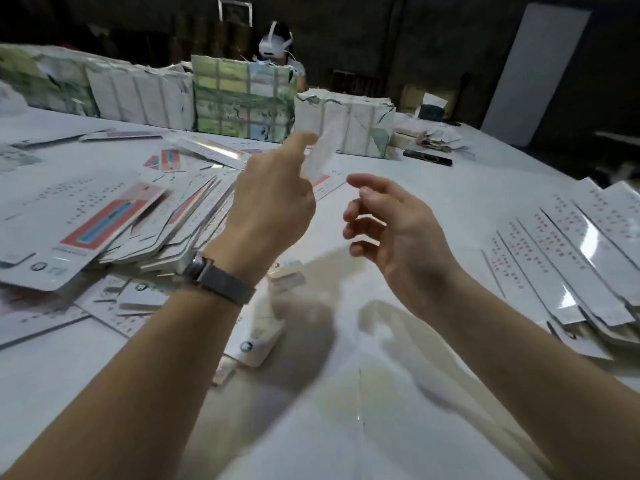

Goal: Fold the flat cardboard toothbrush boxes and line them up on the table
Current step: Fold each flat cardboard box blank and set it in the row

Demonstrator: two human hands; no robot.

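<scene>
Both hands raised over the white desk (398, 393). Left hand (273, 206), wrist in a grey watch (218, 277), holds a blurred white box (320, 155) upright-tilted above the desk; grip looks like a pinch at the box's lower end, fingers mostly hidden behind the hand. Right hand (398, 230) just beside it, apart from the box, fingers loosely curled and spread, holding nothing. Pile of flat boxes (114, 223) on the desk at left. Row of folded boxes (568, 258) lined up at right. Wrapped bundles (242, 98) along the far edge; a person with a headset (275, 46) sits behind them.
</scene>
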